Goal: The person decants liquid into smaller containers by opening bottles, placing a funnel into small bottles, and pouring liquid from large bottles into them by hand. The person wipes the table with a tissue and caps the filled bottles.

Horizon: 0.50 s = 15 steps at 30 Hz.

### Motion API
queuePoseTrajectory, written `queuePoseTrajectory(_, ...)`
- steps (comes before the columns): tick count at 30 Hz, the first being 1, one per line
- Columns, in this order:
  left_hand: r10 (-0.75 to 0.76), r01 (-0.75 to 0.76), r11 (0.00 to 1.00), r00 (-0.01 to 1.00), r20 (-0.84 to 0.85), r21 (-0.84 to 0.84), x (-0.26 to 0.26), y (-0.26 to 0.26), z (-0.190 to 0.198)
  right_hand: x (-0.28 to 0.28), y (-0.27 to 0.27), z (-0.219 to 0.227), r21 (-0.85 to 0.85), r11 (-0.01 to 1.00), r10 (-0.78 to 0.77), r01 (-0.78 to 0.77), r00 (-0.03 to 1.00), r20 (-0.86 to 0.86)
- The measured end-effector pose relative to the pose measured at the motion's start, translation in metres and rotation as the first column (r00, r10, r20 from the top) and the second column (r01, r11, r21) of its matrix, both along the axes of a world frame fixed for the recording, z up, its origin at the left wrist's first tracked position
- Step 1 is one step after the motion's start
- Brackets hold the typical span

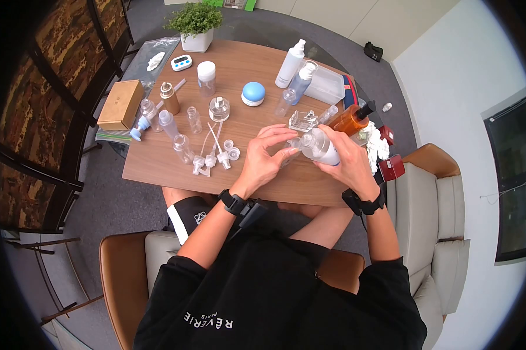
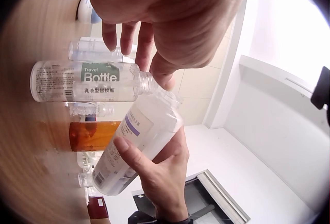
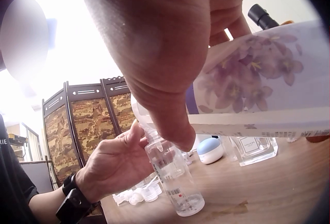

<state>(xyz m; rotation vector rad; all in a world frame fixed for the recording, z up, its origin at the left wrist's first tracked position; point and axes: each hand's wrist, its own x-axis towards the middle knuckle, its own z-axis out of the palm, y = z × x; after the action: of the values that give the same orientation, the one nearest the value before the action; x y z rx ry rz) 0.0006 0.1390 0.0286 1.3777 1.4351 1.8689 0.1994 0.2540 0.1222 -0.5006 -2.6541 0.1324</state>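
Note:
The right hand (image 1: pixel 350 160) grips a translucent bottle (image 1: pixel 321 149) with a floral label (image 3: pixel 252 74), tilted so that its mouth meets the neck of a clear travel bottle (image 2: pixel 77 87). That clear bottle stands upright on the wooden table, with "Travel Bottle" on its green label (image 2: pixel 100 72). At its neck the left hand (image 1: pixel 263 160) pinches with thumb and fingertips. In the right wrist view the clear bottle (image 3: pixel 178 183) shows below the right thumb, which covers part of where the two mouths meet.
Loose pump heads (image 1: pixel 209 163), small empty bottles (image 1: pixel 194 119) and a round glass bottle (image 1: pixel 219 109) lie or stand to the left. Behind are a blue-topped jar (image 1: pixel 253 93) and a white pump bottle (image 1: pixel 290 64). An amber bottle (image 1: pixel 349 121) and crumpled tissue (image 1: pixel 378 146) are at right.

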Motion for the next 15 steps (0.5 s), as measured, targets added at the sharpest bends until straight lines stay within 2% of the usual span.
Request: queuePoseTrajectory(15, 0.002, -0.002, 1.0, 1.0, 0.005, 0.009, 0.0012, 0.0007, 0.0024, 0.0005, -0.0025, 0.0001, -0.065, 0.998, -0.018, 0.017, 1.0, -0.003)
